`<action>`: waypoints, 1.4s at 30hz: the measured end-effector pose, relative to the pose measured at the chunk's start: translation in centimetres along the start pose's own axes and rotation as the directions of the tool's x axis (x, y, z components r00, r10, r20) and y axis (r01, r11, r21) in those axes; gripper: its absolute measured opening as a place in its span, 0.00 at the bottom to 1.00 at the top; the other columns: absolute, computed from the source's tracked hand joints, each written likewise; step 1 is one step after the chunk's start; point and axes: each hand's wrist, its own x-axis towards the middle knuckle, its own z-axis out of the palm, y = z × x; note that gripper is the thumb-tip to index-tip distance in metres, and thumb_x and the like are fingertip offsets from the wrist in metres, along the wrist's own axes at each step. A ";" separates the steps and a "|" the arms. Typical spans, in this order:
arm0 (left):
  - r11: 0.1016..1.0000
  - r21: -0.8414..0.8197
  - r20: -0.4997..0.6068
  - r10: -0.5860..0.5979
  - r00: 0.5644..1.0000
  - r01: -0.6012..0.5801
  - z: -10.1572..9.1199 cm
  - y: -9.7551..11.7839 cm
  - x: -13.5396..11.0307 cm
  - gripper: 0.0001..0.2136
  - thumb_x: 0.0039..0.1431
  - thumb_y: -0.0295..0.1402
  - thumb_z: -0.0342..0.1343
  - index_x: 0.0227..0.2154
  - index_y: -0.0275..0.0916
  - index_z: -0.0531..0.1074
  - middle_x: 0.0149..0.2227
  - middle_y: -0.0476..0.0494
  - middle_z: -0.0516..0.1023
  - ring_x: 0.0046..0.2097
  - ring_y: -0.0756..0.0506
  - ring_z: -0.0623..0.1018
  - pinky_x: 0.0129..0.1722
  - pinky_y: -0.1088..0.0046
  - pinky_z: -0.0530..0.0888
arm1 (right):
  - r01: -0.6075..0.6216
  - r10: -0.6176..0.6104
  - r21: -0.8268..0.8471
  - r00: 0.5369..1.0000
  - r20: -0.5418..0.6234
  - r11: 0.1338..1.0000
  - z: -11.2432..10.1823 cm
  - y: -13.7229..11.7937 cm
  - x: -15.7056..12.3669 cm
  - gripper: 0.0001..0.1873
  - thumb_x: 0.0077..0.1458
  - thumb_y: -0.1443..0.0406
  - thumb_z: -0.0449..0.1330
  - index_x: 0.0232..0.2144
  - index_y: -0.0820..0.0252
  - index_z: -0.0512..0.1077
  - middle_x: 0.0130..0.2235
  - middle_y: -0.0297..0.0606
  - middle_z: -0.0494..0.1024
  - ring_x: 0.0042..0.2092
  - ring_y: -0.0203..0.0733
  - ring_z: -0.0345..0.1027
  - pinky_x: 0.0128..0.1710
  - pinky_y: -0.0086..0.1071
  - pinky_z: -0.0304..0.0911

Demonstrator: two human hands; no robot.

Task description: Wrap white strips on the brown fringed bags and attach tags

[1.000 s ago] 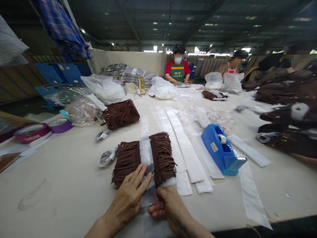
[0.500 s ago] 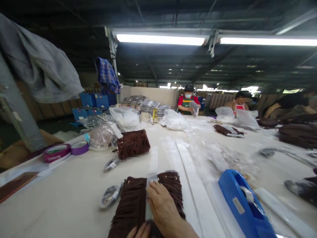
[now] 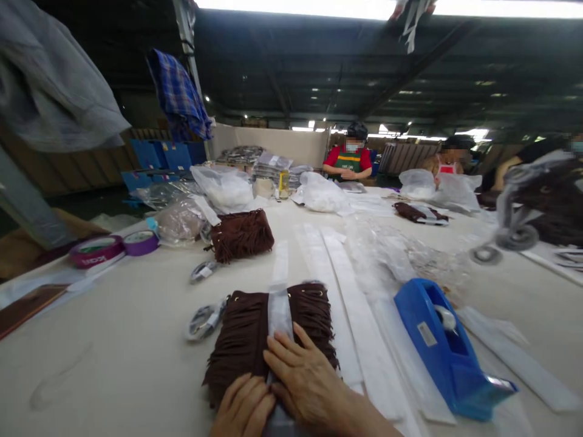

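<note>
A dark brown fringed bag [image 3: 241, 331] lies on the table in front of me, gold eyelets along its far edge. A pale translucent strip [image 3: 279, 311] runs down its middle. My right hand [image 3: 310, 376] lies flat over the strip and the fringe, fingers stretched out and slightly apart. At the bag's near part, my left hand [image 3: 246, 403] rests with bent fingers side by side on fringe and strip; its thumb is hidden. Beside the bag's left edge is a coiled, wrapped strap [image 3: 203, 320].
A blue tape dispenser [image 3: 449, 346] stands right of long white strips [image 3: 353, 303]. Beyond the bag lie another fringed bag [image 3: 243, 235] and a smaller coil [image 3: 203, 271]. Tape rolls [image 3: 96, 250] sit at the left. Plastic bags [image 3: 321, 193] and a co-worker [image 3: 348, 155] are farther back.
My view has tilted downward. My left hand has come farther onto the bag, and my right hand has slid nearer along the strip. At far right, someone's dark bundle with grey straps has risen.
</note>
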 end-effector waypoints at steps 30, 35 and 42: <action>0.846 -0.477 0.289 -0.102 0.952 0.236 -3.1 0.2 5.4 0.09 0.63 0.33 0.46 0.36 0.40 0.71 0.32 0.48 0.73 0.35 0.50 0.71 0.33 0.73 0.63 | 0.005 0.100 0.274 0.924 -0.369 0.962 2.7 -3.8 -10.0 0.17 0.50 0.75 0.52 0.44 0.61 0.65 0.37 0.43 0.72 0.38 0.42 0.66 0.35 0.35 0.65; 0.876 -0.440 0.262 -0.087 0.961 0.199 -3.0 0.6 5.3 0.10 0.64 0.34 0.44 0.35 0.39 0.70 0.32 0.48 0.72 0.35 0.49 0.70 0.33 0.72 0.62 | 0.026 0.033 0.145 0.920 -0.391 0.989 6.1 -4.3 -10.4 0.11 0.55 0.63 0.51 0.39 0.62 0.68 0.33 0.41 0.71 0.33 0.41 0.63 0.29 0.33 0.58; 0.879 -0.429 0.199 -0.132 0.971 0.207 -2.7 1.0 5.3 0.10 0.64 0.33 0.43 0.35 0.39 0.70 0.32 0.48 0.72 0.35 0.49 0.70 0.33 0.73 0.63 | 0.064 -0.187 -0.270 0.869 -0.459 0.961 7.4 -3.6 -8.5 0.21 0.62 0.72 0.43 0.18 0.61 0.62 0.19 0.30 0.63 0.22 0.33 0.53 0.23 0.30 0.45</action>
